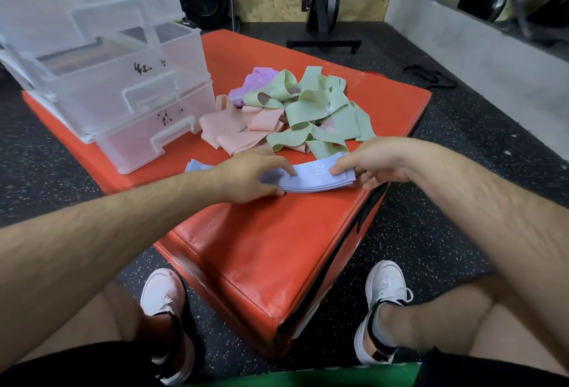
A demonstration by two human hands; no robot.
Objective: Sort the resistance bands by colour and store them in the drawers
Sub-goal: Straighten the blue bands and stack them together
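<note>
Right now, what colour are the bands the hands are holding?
Light blue. The bands show best in the head view.

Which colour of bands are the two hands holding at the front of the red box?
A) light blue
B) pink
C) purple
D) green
A: the left hand and the right hand each pinch an end of the stacked blue bands, while the green bands, pink bands and purple bands lie untouched in a heap behind.
</note>
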